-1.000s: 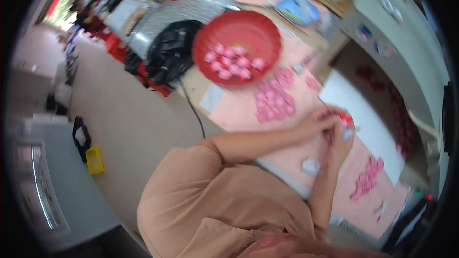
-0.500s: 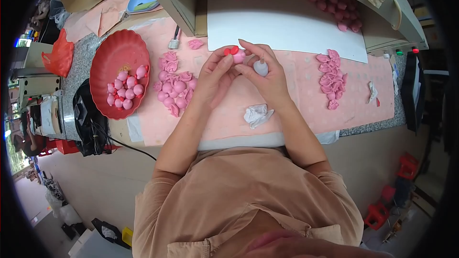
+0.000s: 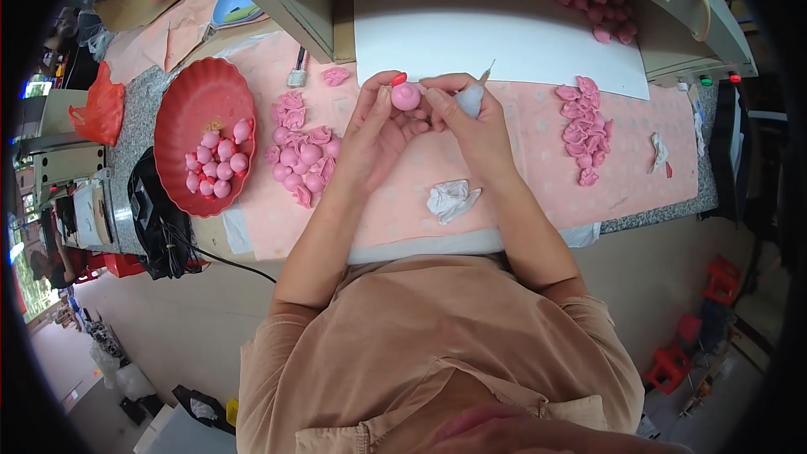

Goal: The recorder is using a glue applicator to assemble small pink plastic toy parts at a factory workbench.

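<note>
Between the thumb and fingers of my left hand (image 3: 366, 136) sits a small pink ball (image 3: 406, 98) with a red piece (image 3: 398, 80) on its far side. My right hand (image 3: 477, 139) is closed around a small translucent squeeze bottle (image 3: 470, 102), its thin needle tip pointing up and away from the ball. The right thumb and fingertips are close to the ball's right side; whether they touch it I cannot tell. Left of my left wrist lies a cluster of pink balls and ruffled pink pieces (image 3: 304, 155). A crumpled white cloth (image 3: 452, 200) rests between my forearms.
At the left stands a red scalloped bowl (image 3: 181, 109) with pink-and-red balls. More ruffled pink pieces (image 3: 582, 134) lie to the right. Ahead, a box-like housing (image 3: 294, 4) covers white paper (image 3: 496, 55) holding red pieces and pink balls. A black cable hangs at the table's front left.
The pink ball has been turned, so its round side shows and less of the red piece. The bottle has tilted in my right hand, its needle now pointing away to the upper right.
</note>
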The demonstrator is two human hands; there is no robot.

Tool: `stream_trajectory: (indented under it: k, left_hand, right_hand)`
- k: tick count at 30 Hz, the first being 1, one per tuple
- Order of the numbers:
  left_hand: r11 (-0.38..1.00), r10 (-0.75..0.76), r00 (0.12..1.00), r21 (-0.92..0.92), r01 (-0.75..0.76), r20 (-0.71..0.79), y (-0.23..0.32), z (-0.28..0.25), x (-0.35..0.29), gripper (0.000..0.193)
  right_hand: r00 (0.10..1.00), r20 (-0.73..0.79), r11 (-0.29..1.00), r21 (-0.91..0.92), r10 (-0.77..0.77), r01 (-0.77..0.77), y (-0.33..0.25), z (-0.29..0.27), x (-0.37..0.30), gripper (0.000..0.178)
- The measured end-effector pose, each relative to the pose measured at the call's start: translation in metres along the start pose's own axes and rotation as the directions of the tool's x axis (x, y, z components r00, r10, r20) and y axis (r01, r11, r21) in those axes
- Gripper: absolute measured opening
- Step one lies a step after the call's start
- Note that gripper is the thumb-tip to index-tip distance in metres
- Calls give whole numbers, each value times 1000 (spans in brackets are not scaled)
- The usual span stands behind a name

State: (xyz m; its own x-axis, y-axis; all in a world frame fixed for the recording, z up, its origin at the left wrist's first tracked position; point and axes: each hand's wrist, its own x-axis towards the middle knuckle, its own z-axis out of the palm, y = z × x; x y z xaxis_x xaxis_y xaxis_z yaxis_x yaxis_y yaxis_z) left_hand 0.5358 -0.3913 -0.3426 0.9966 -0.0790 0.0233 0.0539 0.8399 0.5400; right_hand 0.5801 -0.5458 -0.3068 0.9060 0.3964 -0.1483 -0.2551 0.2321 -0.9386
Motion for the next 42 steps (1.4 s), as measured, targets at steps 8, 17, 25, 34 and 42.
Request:
stream_trajectory:
  k: [8, 17, 25, 34, 42]
  left_hand:
    - [936, -16, 976, 339, 92, -219, 6, 13, 0, 37]
    - [949, -95, 974, 277, 152, -207, 10, 14, 0, 40]
    - [943, -78, 981, 305, 131, -180, 10, 8, -1, 40]
    - [926, -86, 980, 349, 146, -181, 12, 3, -2, 39]
    - [902, -73, 979, 406, 146, -190, 14, 4, -3, 39]
  right_hand:
    - [996, 46, 994, 67, 80, -83, 1, 0, 4, 26]
    - [988, 87, 982, 124, 129, -139, 7, -12, 10, 28]
    - [983, 115, 974, 160, 141, -159, 6, -14, 11, 26]
    - [976, 164, 964, 201, 145, -177, 13, -18, 13, 21]
    - [966, 209, 960, 203, 150, -193, 10, -17, 12, 21]
